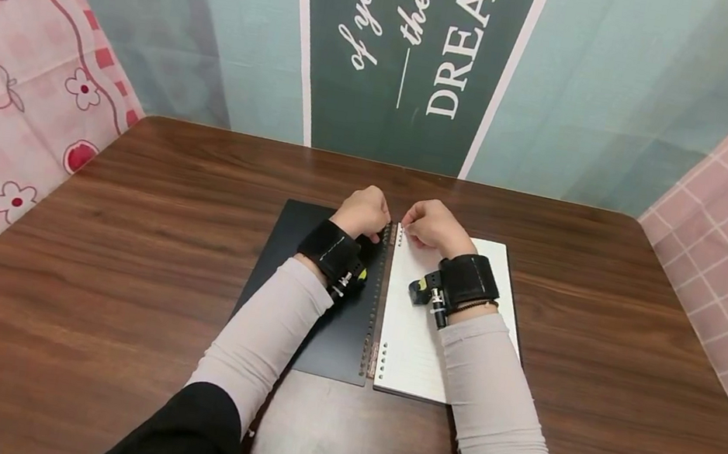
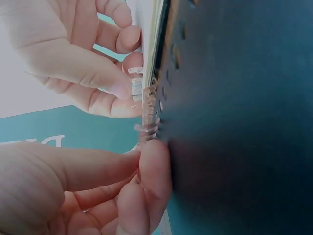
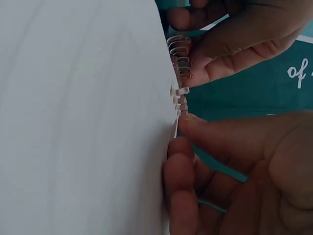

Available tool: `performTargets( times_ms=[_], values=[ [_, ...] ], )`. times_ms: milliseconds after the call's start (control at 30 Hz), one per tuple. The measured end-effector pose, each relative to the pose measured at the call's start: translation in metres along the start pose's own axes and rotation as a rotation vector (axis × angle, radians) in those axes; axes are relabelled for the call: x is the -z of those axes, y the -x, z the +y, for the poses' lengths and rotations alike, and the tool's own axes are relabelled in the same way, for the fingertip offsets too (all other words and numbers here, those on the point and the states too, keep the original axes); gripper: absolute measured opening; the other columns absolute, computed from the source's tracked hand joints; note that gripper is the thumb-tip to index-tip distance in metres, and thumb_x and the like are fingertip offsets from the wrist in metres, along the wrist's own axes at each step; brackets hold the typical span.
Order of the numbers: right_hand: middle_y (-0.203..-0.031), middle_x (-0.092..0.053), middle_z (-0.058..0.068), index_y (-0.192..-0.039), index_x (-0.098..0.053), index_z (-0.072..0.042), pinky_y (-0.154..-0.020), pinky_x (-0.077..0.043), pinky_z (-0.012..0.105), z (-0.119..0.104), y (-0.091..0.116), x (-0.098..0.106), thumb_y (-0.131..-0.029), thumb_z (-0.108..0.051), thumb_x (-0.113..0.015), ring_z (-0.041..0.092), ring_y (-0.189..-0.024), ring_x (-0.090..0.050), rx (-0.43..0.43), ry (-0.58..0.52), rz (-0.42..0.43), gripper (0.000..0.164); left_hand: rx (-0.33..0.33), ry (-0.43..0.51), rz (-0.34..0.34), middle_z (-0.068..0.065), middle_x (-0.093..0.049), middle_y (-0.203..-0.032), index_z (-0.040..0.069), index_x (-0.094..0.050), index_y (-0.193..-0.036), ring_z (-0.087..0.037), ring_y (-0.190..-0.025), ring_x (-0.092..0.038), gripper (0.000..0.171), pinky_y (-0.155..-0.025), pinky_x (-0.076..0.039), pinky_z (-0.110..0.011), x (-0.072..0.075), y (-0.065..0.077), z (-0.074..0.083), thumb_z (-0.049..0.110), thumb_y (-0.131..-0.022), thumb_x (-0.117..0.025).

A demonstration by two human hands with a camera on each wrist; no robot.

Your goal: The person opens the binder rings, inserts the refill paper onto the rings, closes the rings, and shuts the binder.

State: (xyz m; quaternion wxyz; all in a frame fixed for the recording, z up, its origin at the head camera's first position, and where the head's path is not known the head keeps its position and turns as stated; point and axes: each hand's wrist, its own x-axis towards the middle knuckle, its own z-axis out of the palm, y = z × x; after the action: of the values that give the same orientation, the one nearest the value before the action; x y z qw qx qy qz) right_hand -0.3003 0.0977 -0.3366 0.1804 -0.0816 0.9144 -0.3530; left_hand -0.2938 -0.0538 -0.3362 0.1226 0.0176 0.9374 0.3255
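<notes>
A notebook lies open on the table, its black cover (image 1: 332, 344) on the left and white pages (image 1: 412, 352) on the right. Ring binding (image 2: 149, 129) of small translucent loops runs along the middle. At the spine's far end, my left hand (image 1: 364, 213) pinches the binding between thumb and bent fingers from the cover side. Opposite it, my right hand (image 1: 436, 227) has thumb and forefinger pinched on the loops beside the page edge. A short stretch of rings (image 3: 182, 100) shows between the two hands in the right wrist view. Parts of the rings are hidden under the fingertips.
The brown wood-grain table (image 1: 119, 261) extends around the notebook. A green and blue printed cloth (image 1: 393, 129) hangs behind the back edge, with pink patterned cloths at left and right. Black wrist straps (image 1: 469, 280) with small cameras sit close over the notebook.
</notes>
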Motion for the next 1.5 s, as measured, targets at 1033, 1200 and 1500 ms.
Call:
performTargets(
  times_ms=[1033, 1200, 1500],
  values=[
    [-0.08, -0.055, 0.006, -0.097, -0.067, 0.004, -0.061, -0.039, 0.023, -0.001, -0.01, -0.005, -0.094, 0.003, -0.054, 0.014, -0.069, -0.048, -0.017, -0.005, 0.04, 0.013, -0.011, 0.048, 0.017, -0.009, -0.073, -0.082, 0.002, -0.076, -0.089, -0.009, -0.056, -0.064, 0.019, -0.056, -0.044, -0.019, -0.002, -0.004, -0.003, 0.008, -0.096, -0.059],
    [-0.078, -0.055, 0.006, -0.095, -0.067, 0.004, -0.061, -0.039, 0.024, -0.001, -0.008, -0.005, -0.094, 0.003, -0.054, 0.014, -0.067, -0.048, -0.008, -0.018, 0.044, 0.013, 0.011, 0.092, 0.002, -0.005, -0.069, -0.077, 0.002, -0.074, -0.087, -0.007, -0.054, -0.062, 0.018, -0.055, -0.044, -0.019, -0.004, -0.008, -0.004, 0.008, -0.095, -0.06],
    [-0.076, -0.055, 0.005, -0.094, -0.067, 0.004, -0.06, -0.039, 0.023, -0.001, -0.01, -0.004, -0.095, 0.002, -0.055, 0.013, -0.066, -0.048, 0.0, -0.033, 0.042, 0.012, 0.02, 0.172, -0.011, -0.002, -0.06, -0.067, 0.0, -0.073, -0.09, -0.008, -0.054, -0.06, 0.016, -0.055, -0.045, -0.02, -0.004, -0.009, -0.004, 0.007, -0.095, -0.06]
  ],
)
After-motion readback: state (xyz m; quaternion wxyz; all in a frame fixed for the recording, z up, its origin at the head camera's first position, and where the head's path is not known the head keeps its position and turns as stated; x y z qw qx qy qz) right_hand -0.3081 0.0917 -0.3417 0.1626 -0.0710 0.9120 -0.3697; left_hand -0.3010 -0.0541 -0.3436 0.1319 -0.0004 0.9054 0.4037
